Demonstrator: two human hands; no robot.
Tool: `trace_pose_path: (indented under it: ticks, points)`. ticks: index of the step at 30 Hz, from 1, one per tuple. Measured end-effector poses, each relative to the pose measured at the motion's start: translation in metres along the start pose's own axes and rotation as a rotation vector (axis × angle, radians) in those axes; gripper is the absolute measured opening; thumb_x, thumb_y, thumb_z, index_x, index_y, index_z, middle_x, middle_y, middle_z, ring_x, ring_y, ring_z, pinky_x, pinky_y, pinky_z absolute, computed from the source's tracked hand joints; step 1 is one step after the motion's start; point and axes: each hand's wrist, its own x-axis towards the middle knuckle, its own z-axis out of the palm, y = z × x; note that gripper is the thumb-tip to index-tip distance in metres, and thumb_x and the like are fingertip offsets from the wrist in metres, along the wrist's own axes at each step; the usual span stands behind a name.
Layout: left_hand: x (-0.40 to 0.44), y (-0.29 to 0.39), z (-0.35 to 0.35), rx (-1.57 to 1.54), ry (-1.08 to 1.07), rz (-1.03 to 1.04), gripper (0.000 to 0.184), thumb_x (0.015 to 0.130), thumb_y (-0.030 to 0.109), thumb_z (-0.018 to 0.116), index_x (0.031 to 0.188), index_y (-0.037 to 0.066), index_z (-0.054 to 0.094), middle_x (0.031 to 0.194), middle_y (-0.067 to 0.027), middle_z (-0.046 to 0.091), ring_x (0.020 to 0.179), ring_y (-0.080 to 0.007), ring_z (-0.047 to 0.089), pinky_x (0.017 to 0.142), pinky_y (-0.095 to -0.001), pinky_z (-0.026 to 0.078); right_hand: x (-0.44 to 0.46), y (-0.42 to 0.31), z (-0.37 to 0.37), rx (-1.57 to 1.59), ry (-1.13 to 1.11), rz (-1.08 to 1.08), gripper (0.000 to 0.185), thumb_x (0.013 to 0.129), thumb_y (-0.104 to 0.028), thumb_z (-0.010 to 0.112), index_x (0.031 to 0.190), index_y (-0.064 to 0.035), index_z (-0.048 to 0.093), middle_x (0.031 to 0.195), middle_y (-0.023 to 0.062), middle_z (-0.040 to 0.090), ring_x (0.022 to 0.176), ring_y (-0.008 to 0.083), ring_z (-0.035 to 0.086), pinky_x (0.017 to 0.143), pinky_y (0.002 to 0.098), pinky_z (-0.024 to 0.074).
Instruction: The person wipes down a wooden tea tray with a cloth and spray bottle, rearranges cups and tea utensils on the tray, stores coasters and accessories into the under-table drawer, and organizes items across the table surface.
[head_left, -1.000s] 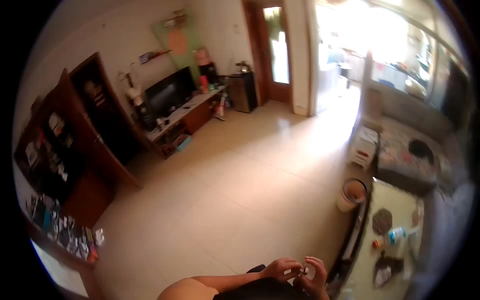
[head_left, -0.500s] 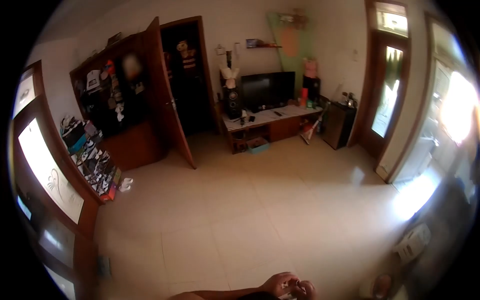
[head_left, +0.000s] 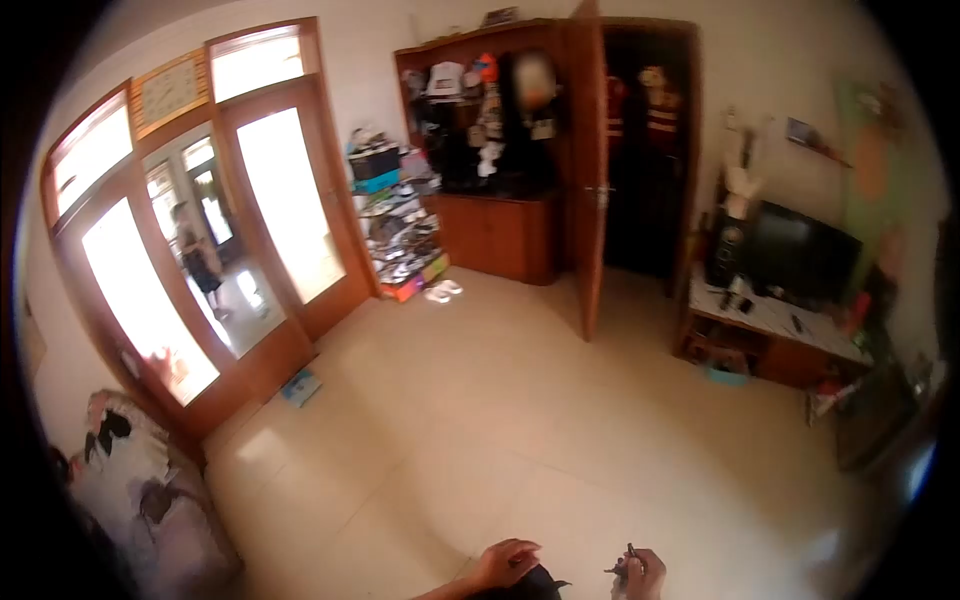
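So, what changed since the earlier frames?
The left hand and right hand have moved apart; the right holds a small dark object, the left seems to have let go. The view swung left, bringing in a wall clock and shifting the TV rightward. TV still on its stand; wooden door still open.

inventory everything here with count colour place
clock: 1, gold, upper left
glazed doors: 2, brown, left
middle panel: 1, brown frame, between them
person: 1, partly dark, in middle panel
shoe rack: 1, mixed, beside doors
shoes: 1 pair, white, floor before rack
cabinet: 1, brown, back wall
hanging items: several, mixed, in cabinet
open door: 1, brown, beside cabinet
television: 1, black, right
speaker: 1, black, left of television
stand: 1, brown, beneath television
flat item: 1, blue, floor by doors
covered seat: 1, pale, lower left
floor: 1, beige, centre
small object: 1, dark, in right hand
left hand: 1, bare, bottom centre
right hand: 1, bare, bottom, right of centre
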Motion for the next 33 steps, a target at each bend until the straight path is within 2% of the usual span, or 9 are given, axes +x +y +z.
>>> trace_pose_path:
  ticks: [3, 6, 9, 10, 14, 24, 27, 30, 33]
  points:
    - [0.014, -0.044, -0.001, 0.139, 0.332, -0.045, 0.018, 0.08, 0.012, 0.071, 0.094, 0.002, 0.066, 0.08, -0.0083, 0.064, 0.066, -0.0172, 0.06, 0.059, -0.0305, 0.049, 0.071, 0.031, 0.02, 0.149, -0.115, 0.082, 0.018, 0.095, -0.013, 0.05, 0.1, 0.0024, 0.059, 0.075, 0.0061, 0.063, 0.048, 0.0064, 0.05, 0.042, 0.0208, 0.039]
    - [0.064, -0.037, -0.032, -0.078, 0.304, -0.199, 0.018, 0.081, 0.01, 0.071, 0.096, 0.003, 0.066, 0.079, -0.008, 0.063, 0.066, -0.0174, 0.059, 0.06, -0.0304, 0.049, 0.132, 0.052, 0.063, 0.291, -0.135, 0.205, 0.019, 0.095, -0.014, 0.051, 0.102, 0.0027, 0.059, 0.073, 0.0047, 0.062, 0.048, 0.0058, 0.049, 0.041, 0.0208, 0.0378]
    - [0.139, -0.077, -0.056, 0.138, 0.301, 0.029, 0.021, 0.081, 0.011, 0.072, 0.1, 0.004, 0.065, 0.081, -0.0082, 0.064, 0.07, -0.0177, 0.06, 0.063, -0.0308, 0.05, 0.186, 0.065, 0.108, 0.226, -0.07, 0.402, 0.02, 0.094, -0.014, 0.052, 0.105, 0.001, 0.06, 0.074, 0.0048, 0.062, 0.059, 0.0086, 0.055, 0.05, 0.0247, 0.0459]
    - [0.172, -0.063, -0.077, 0.132, 0.156, -0.106, 0.024, 0.081, 0.012, 0.072, 0.103, 0.005, 0.065, 0.087, -0.0088, 0.065, 0.076, -0.0188, 0.062, 0.067, -0.0311, 0.051, 0.205, 0.064, 0.12, 0.242, -0.061, 0.408, 0.02, 0.094, -0.014, 0.053, 0.105, 0.0009, 0.06, 0.073, 0.0048, 0.062, 0.06, 0.009, 0.055, 0.052, 0.025, 0.0466]
    - [0.296, -0.058, -0.118, 0.263, 0.002, -0.033, 0.026, 0.087, 0.021, 0.063, 0.11, 0.009, 0.062, 0.092, -0.0109, 0.064, 0.082, -0.0269, 0.063, 0.073, -0.0356, 0.052, 0.287, 0.059, 0.138, 0.246, -0.086, 0.346, 0.02, 0.093, -0.015, 0.054, 0.104, 0.0013, 0.06, 0.077, 0.006, 0.062, 0.062, 0.0106, 0.056, 0.055, 0.0261, 0.0485]
    - [0.515, -0.106, -0.078, 0.162, -0.115, -0.064, 0.029, 0.088, 0.023, 0.063, 0.109, 0.004, 0.062, 0.094, -0.0115, 0.065, 0.082, -0.0229, 0.062, 0.075, -0.0327, 0.051, 0.5, 0.19, 0.147, 0.094, -0.152, 0.296, 0.021, 0.093, -0.019, 0.057, 0.099, 0.0001, 0.062, 0.073, 0.005, 0.063, 0.052, 0.0088, 0.053, 0.049, 0.0237, 0.0451]
    - [0.543, -0.129, -0.065, -0.056, 0.184, -0.041, 0.025, 0.081, 0.013, 0.072, 0.104, 0.005, 0.065, 0.088, -0.0091, 0.064, 0.08, -0.0202, 0.063, 0.07, -0.0323, 0.051, 0.581, 0.197, 0.172, 0.295, -0.274, 0.128, 0.019, 0.091, -0.017, 0.059, 0.1, -0.0011, 0.063, 0.075, 0.0062, 0.063, 0.061, 0.0117, 0.057, 0.056, 0.0259, 0.0477]
    - [0.569, -0.122, -0.09, -0.155, 0.35, -0.208, 0.028, 0.08, 0.008, 0.072, 0.107, 0.004, 0.064, 0.088, -0.0085, 0.065, 0.083, -0.0175, 0.063, 0.071, -0.031, 0.052, 0.651, 0.226, 0.215, 0.132, -0.464, -0.105, 0.018, 0.091, -0.015, 0.059, 0.1, 0.0003, 0.064, 0.077, 0.0065, 0.064, 0.066, 0.0137, 0.06, 0.06, 0.0271, 0.0492]
    - [0.592, -0.151, -0.123, -0.14, 0.545, -0.225, 0.03, 0.081, 0.006, 0.071, 0.11, 0.004, 0.063, 0.088, -0.0067, 0.065, 0.083, -0.015, 0.062, 0.071, -0.0296, 0.052, 0.697, 0.205, 0.276, 0.214, -0.663, 0.062, 0.018, 0.09, -0.014, 0.061, 0.098, 0.0011, 0.065, 0.081, 0.0109, 0.065, 0.071, 0.0192, 0.063, 0.066, 0.0308, 0.0502]
